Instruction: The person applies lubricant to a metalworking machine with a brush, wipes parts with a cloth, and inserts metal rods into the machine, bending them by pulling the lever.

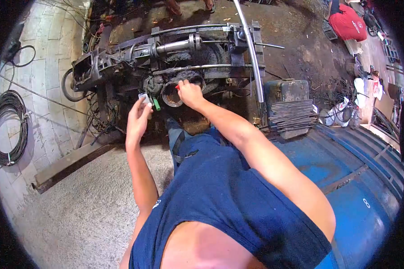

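My left hand (pixel 138 117) pinches a small whitish, see-through piece (pixel 144 98), too small to name, between thumb and fingers. My right hand (pixel 191 94) is closed around a small red object (pixel 179 84), most of which the fingers hide. Just left of that hand is the rim of a round container (pixel 164 99) with something brownish inside. A green stick-like handle (pixel 156 104) stands between my two hands, beside the container. Dark crumpled cloth or similar material (pixel 153 85) lies behind it.
A greasy machine with a long metal shaft (pixel 175 46) stretches ahead. A shiny slanting bar (pixel 252 56) rises at its right, near a finned motor (pixel 290 110). Coiled cable (pixel 9 127) hangs at left. A blue metal surface (pixel 359 193) lies right; a person in red (pixel 348 23) is farther off.
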`<state>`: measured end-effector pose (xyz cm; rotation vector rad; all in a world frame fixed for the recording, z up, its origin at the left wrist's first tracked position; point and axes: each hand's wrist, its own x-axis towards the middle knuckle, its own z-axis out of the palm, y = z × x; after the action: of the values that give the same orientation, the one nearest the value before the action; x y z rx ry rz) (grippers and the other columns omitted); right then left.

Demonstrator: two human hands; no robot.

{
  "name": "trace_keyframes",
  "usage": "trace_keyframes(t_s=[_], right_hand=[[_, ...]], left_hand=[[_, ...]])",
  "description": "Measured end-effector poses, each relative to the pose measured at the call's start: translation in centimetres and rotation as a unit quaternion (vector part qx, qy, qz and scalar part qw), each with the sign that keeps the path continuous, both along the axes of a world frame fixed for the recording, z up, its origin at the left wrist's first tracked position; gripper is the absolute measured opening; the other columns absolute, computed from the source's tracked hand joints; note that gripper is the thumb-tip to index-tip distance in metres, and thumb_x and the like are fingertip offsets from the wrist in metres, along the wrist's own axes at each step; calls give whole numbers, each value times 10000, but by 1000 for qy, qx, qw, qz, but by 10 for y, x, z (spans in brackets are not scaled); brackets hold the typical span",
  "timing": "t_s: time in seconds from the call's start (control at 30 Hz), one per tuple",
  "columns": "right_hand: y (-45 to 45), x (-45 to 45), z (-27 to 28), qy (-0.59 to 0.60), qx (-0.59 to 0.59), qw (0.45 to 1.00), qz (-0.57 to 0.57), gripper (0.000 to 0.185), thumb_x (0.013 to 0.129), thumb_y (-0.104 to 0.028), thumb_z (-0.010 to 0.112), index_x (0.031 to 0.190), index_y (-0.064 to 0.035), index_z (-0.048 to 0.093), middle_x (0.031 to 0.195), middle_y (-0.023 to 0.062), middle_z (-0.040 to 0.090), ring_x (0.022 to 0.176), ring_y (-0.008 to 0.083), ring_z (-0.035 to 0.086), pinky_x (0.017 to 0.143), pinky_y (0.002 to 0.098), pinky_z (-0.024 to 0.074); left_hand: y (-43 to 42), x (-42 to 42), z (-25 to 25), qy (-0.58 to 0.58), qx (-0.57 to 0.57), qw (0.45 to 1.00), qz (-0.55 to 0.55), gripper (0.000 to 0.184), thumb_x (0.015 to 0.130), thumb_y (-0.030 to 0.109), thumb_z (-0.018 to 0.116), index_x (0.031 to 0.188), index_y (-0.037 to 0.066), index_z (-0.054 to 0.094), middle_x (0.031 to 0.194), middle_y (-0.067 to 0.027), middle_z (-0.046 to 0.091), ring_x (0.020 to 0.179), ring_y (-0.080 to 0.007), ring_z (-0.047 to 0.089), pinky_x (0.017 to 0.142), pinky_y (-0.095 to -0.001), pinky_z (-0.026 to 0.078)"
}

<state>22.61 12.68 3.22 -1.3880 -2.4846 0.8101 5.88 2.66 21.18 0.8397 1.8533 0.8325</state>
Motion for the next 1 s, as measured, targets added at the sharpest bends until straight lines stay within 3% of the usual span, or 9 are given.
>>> trace_keyframes(t_s=[0.2, 0.27, 0.3, 0.37, 0.67, 0.73, 0.8, 0.87, 1.0], right_hand=[[2, 52, 48, 132, -7, 983, -129, 230, 916, -237, 518, 1028, -42, 569, 949, 167, 643, 787, 376, 644, 671, 459, 533], [3, 75, 70, 211, 3, 962, -176, 253, 920, -232, 535, 1054, -25, 591, 956, 176, 652, 810, 377, 643, 683, 447, 522], [5, 85, 63, 234, 10, 951, -203, 255, 918, -220, 546, 1059, -13, 596, 942, 179, 653, 806, 361, 647, 689, 432, 518], [11, 99, 51, 276, -7, 924, -264, 254, 917, -196, 564, 1065, 6, 605, 903, 171, 652, 770, 299, 652, 681, 393, 515], [82, 91, 50, 354, 144, 864, -327, 262, 942, -162, 567, 1138, 10, 593, 812, 80, 648, 652, 122, 632, 600, 271, 505], [97, 82, 43, 365, 128, 859, -335, 254, 938, -159, 567, 1137, -4, 599, 808, 79, 650, 646, 117, 627, 603, 276, 502], [100, 75, 59, 373, 7, 847, -379, 271, 915, -184, 577, 1112, 0, 605, 963, 168, 654, 824, 259, 641, 741, 348, 501], [98, 74, 54, 330, -11, 868, -370, 265, 901, -192, 580, 1090, -9, 614, 956, 169, 663, 813, 282, 650, 746, 367, 504], [66, 88, 59, 253, 27, 907, -336, 258, 903, -196, 579, 1063, 1, 619, 914, 185, 669, 824, 310, 653, 737, 378, 507]], left_hand=[[49, 76, 182, 82, 212, 947, -228, 452, 883, 143, 581, 1299, -19, 516, 1088, -143, 624, 1008, -210, 584, 934, -335, 427], [54, 105, 216, 108, 325, 899, -271, 509, 795, 324, 674, 1154, -32, 620, 946, -167, 663, 901, -288, 634, 859, -391, 469], [70, 108, 227, 119, 434, 811, -374, 533, 757, 366, 696, 1113, -26, 637, 906, -145, 676, 795, -290, 654, 764, -411, 507], [71, 144, 246, 208, 512, 754, -356, 317, 745, 352, 705, 993, 154, 695, 848, -55, 682, 646, -231, 649, 622, -360, 531], [46, 170, 323, 257, 295, 863, -318, 184, 773, 280, 686, 927, 178, 680, 798, -33, 667, 647, -208, 624, 740, -416, 523], [46, 169, 327, 271, 258, 871, -317, 186, 779, 267, 681, 934, 165, 675, 788, -40, 664, 652, -207, 622, 760, -425, 521], [23, 129, 278, 181, 306, 910, -212, 219, 789, 162, 618, 981, 58, 632, 801, -88, 655, 737, -208, 622, 838, -456, 490], [26, 115, 227, 167, 374, 912, -2, 308, 740, -42, 513, 1021, -31, 637, 775, -100, 663, 744, -186, 637, 771, -335, 502], [-15, 36, 116, 184, 131, 974, -16, 315, 873, -29, 495, 1176, -14, 581, 906, -84, 654, 818, -138, 608, 765, -255, 466]])
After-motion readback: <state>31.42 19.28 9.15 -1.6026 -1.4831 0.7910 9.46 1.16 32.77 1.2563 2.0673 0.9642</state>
